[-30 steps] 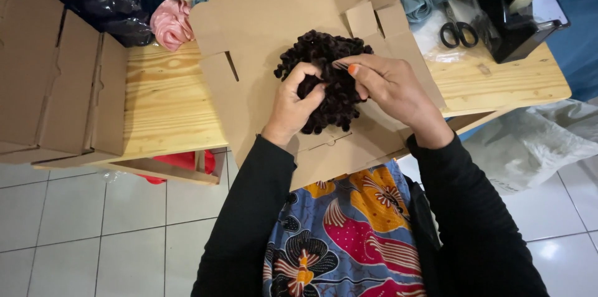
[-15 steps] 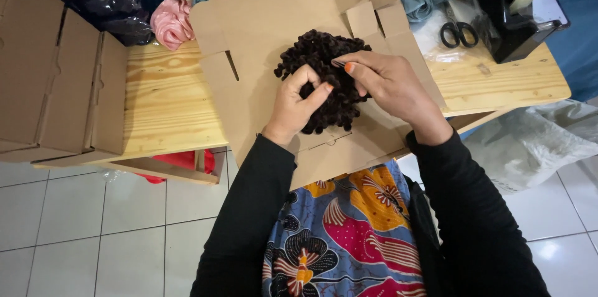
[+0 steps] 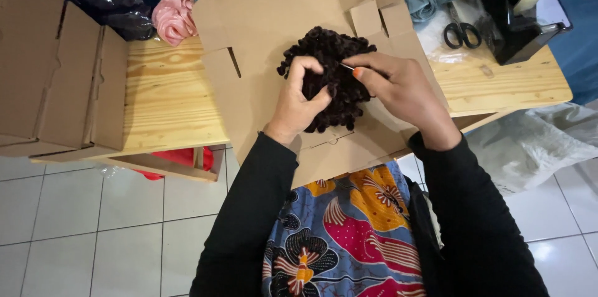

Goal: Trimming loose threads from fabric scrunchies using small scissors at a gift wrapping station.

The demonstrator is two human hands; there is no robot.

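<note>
Person sat at wooden table (image 3: 168, 104), flat cardboard sheet (image 3: 268, 17) spread across it. Dark brown curly scrunchie (image 3: 327, 73) lay mid-sheet, under both hands. Left hand (image 3: 299, 101) pinched ruffled edge, thumb and fingers curled round lower left side. Right hand (image 3: 398, 82) held thin needle-like tool (image 3: 347, 67) between pinched fingertips, tip at scrunchie's upper right. Step looked like stitching or tidying ruffle. Next move seemingly called for steady left grip and small, precise right-hand work. Scissors (image 3: 462, 34), tape dispenser (image 3: 517, 4) lay far right, untouched.

Flat brown carton (image 3: 274, 35) mid-table; folded cartons (image 3: 56, 79) left.
</note>
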